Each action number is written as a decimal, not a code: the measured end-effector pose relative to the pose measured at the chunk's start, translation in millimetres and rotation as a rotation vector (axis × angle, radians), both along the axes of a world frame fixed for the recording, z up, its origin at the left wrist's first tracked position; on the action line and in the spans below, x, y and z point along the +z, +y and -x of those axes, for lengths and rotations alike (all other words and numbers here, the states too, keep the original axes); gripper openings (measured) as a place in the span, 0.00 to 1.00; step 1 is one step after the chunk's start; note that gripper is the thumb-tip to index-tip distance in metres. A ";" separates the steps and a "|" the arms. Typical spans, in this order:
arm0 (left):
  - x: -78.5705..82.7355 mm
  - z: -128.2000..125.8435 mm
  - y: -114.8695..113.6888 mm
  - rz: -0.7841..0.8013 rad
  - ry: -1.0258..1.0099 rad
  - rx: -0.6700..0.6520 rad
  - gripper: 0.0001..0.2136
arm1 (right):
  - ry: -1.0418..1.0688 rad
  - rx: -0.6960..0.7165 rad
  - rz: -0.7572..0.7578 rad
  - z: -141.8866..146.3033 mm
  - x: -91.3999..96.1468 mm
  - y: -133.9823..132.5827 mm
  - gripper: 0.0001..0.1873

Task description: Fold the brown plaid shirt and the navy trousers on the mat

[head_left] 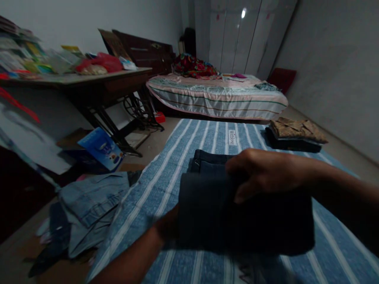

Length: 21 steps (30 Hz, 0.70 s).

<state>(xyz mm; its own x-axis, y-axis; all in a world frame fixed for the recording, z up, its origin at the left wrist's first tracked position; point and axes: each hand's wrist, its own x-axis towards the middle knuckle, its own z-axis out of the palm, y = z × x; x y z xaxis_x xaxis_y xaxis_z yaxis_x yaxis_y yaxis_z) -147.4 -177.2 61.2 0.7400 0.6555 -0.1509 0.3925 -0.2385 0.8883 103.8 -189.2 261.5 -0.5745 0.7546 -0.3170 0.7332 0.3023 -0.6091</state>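
Observation:
A dark folded pair of jeans (207, 205) lies on a blue-and-white striped sheet (177, 165) spread on the floor. My right hand (263, 171) rests on top of the jeans, fingers curled over a fold and gripping it. My left hand (168, 225) reaches under the left edge of the jeans; its fingers are hidden beneath the fabric.
A light denim garment (89, 205) lies crumpled at the sheet's left edge. A folded stack of clothes (296, 134) sits at the far right of the sheet. Beyond is a low mattress (216, 96), a cluttered sewing table (97, 79) on the left, and a blue carton (102, 148).

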 end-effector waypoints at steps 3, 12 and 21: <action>-1.1 3.3 7.1 0.388 -0.149 0.098 0.38 | 0.020 -0.070 0.088 -21.1 -25.8 58.4 0.13; 13.3 -6.7 19.1 0.965 -0.312 0.354 0.28 | 0.099 -0.218 0.300 -44.7 -152.6 152.1 0.14; 5.6 -3.8 11.3 0.873 -0.423 0.354 0.31 | 0.200 -0.187 0.207 -51.8 -164.1 143.0 0.16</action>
<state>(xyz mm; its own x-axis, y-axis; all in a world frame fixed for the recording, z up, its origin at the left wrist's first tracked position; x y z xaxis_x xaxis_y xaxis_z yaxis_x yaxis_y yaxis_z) -143.6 -166.0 66.9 0.6291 0.6329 -0.4514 -0.0699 0.6244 0.7780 155.6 -46.2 97.3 -0.4985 0.7845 -0.3689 0.6238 0.0291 -0.7810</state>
